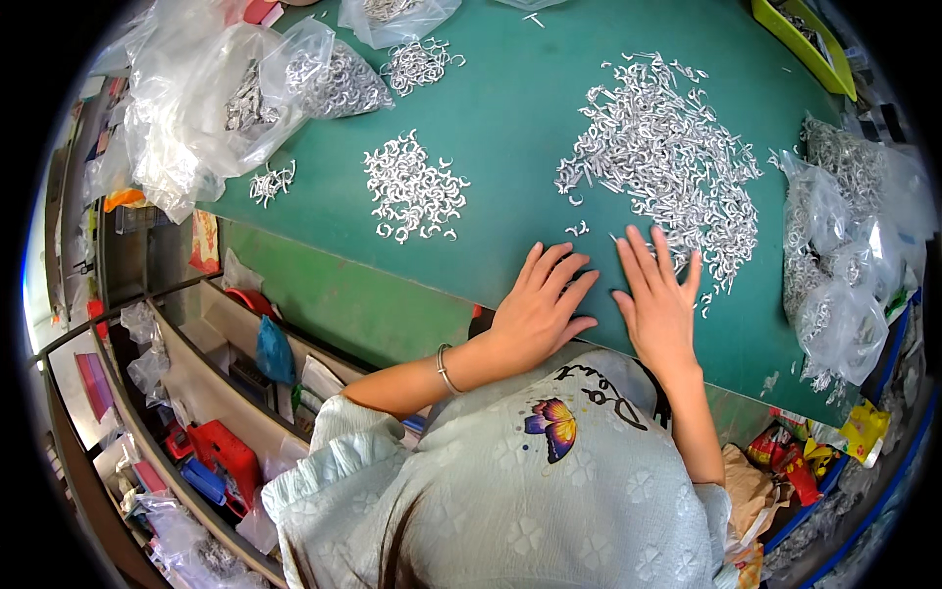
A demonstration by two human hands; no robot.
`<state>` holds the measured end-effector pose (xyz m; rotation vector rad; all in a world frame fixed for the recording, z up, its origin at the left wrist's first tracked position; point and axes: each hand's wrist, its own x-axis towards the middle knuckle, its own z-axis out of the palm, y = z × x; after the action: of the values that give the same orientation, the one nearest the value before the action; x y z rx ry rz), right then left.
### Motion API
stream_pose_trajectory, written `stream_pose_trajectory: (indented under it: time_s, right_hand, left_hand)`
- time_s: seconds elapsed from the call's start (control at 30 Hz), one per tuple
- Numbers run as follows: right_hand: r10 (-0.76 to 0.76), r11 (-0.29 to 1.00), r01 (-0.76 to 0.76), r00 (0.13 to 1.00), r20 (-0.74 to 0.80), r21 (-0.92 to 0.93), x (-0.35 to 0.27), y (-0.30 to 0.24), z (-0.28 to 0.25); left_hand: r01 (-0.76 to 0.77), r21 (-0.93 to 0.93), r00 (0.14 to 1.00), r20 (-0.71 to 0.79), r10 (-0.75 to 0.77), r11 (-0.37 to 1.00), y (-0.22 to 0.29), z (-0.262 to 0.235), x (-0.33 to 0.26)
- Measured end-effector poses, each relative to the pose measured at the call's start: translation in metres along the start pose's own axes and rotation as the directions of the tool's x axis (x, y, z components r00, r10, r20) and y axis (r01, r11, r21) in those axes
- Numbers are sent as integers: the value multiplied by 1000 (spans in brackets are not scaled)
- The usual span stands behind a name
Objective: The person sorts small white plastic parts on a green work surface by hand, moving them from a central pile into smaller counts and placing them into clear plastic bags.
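My left hand lies palm down at the near edge of the green table, its fingers bent slightly and thumb held apart; nothing shows in it. Just beyond its fingertips are a few loose curved metal pieces. With fingers stretched out, my right hand rests at the near side of a large pile of small silvery curved metal pieces. Its fingertips touch or nearly touch the pile's lower edge; what is under them is hidden. Left of my hands is a smaller heap of curved pieces.
Clear plastic bags of metal pieces stand at the far left, beside small heaps. More filled bags line the right edge of the green table. A yellow-green bin sits at the far right. Open drawers are at lower left.
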<state>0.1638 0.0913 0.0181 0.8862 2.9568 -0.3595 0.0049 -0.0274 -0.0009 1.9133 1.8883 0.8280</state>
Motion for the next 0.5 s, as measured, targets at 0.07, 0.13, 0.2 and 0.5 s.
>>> stream_pose_trajectory:
  time_s: [0.07, 0.13, 0.2, 0.5]
  right_hand:
    - [44, 997, -39, 996, -75, 65, -4, 13, -1]
    - [96, 981, -63, 979, -177, 186, 5, 13, -8]
    - [54, 989, -11, 956, -288, 150, 36, 8, -19]
    - [-73, 993, 83, 991, -109, 90, 44, -2, -3]
  left_hand:
    - [9, -12, 1000, -23, -9, 1000, -1, 4, 3]
    - [4, -24, 999, -32, -5, 1000, 0, 5, 5]
    - [0, -31, 999, -39, -2, 1000, 1, 6, 7]
    - [36, -196, 990, -128, -61, 980, 1, 0, 11]
